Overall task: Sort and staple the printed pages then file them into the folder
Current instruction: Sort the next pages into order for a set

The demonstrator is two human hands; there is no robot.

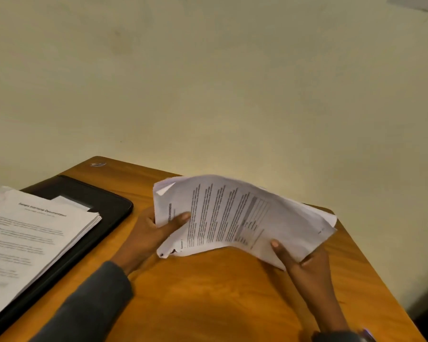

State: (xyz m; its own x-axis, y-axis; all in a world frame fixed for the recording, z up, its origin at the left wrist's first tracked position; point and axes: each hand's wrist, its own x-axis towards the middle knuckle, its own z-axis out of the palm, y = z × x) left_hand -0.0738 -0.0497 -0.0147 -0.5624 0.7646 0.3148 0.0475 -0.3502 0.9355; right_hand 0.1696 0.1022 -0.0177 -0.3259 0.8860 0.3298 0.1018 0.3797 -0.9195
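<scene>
Wooden desk [208, 292] spreads beneath us, and just above it our left hand [156, 230] clasps one end of the printed pages [232, 218] while our right hand [304, 262] pinches the other, the bundle arched between. Its edges are fanned, so we judge sheets may slip out of order if either grip loosens. Farther left, the black folder [104, 206] carries another stack [30, 238].

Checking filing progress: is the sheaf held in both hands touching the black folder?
Apart. The head view shows bare table between the held sheaf and the black folder.
</scene>
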